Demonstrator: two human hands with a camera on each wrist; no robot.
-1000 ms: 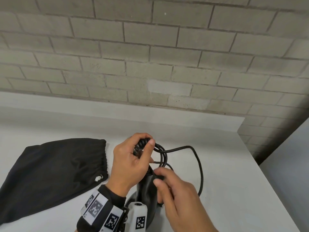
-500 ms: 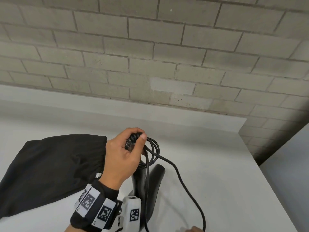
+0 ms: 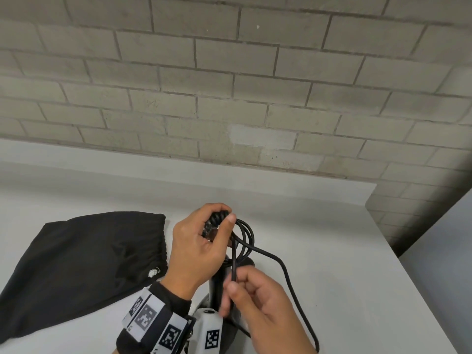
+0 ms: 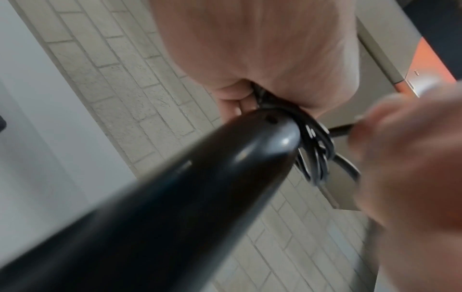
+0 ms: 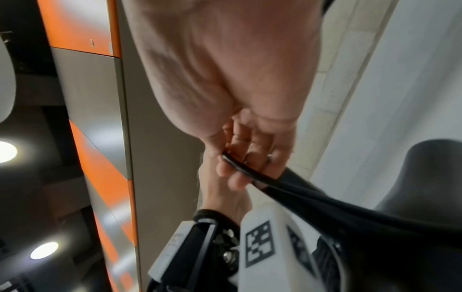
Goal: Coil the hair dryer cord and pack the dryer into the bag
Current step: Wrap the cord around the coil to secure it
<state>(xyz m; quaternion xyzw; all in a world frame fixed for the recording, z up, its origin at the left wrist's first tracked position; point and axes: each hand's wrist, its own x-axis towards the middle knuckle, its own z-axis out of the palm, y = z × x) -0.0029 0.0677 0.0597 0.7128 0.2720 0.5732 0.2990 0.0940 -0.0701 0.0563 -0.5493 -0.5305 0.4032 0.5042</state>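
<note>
The black hair dryer (image 3: 221, 279) stands low in the middle of the white table, its handle (image 4: 175, 187) filling the left wrist view. My left hand (image 3: 201, 241) grips the ribbed cord end and several loops of the black cord (image 3: 246, 237) above the handle. My right hand (image 3: 251, 300) pinches a stretch of cord (image 5: 240, 168) just below the loops, in front of the dryer. The rest of the cord (image 3: 293, 284) trails down to the right and off the bottom edge. The black drawstring bag (image 3: 76, 264) lies flat to the left, its gathered mouth facing the dryer.
The white table (image 3: 344, 264) ends at a brick wall (image 3: 229, 85) behind and at an edge on the right. Orange and grey panels (image 5: 82, 29) show in the right wrist view.
My right hand, almost out of view half a second ago, has come back up and pinched the cord near the loops. The left hand keeps its hold on the coil.
</note>
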